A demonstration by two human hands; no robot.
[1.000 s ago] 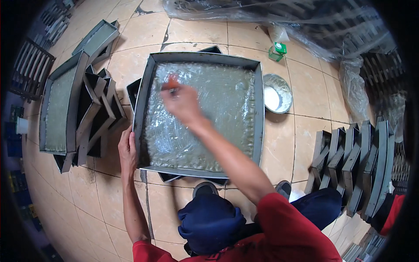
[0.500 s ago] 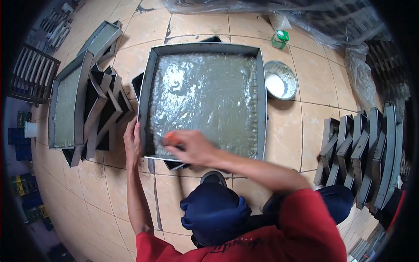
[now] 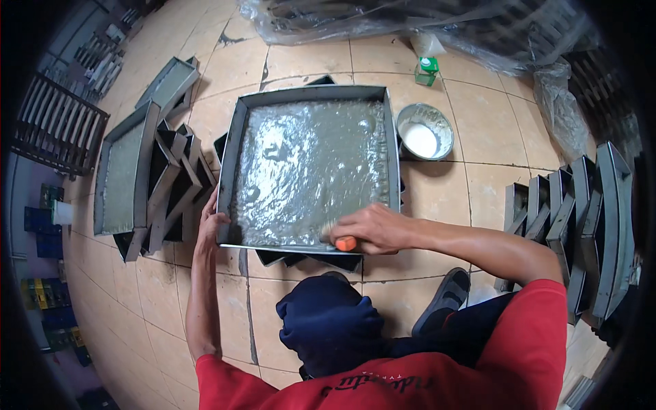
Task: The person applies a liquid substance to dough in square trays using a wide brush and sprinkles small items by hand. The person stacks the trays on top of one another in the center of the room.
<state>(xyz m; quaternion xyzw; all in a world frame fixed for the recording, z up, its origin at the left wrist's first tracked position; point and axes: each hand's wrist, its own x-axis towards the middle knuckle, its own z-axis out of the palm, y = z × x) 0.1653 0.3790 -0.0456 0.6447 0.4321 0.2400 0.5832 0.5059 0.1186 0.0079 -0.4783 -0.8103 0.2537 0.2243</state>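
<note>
A small casting workshop, with the work done on the floor.

A square metal mould (image 3: pixel 311 171) filled with wet grey mix lies on the beige tiled floor (image 3: pixel 478 191), with stacks of empty dark moulds (image 3: pixel 581 219) to the right and more (image 3: pixel 160 184) to the left, a round bowl of white liquid (image 3: pixel 424 133), crumpled plastic sheeting (image 3: pixel 410 27) and metal racks (image 3: pixel 58 123) at the edges.

Mould (image 3: pixel 236 147): we see a square grey metal tray lying flat on the tiled floor, propped on dark pieces beneath.
Fill (image 3: pixel 307 171): wet, glossy grey mix reaches all four walls, its surface rippled.
Brush (image 3: pixel 344 242): we see its orange handle at the near edge, bristles touching the mix.
</note>
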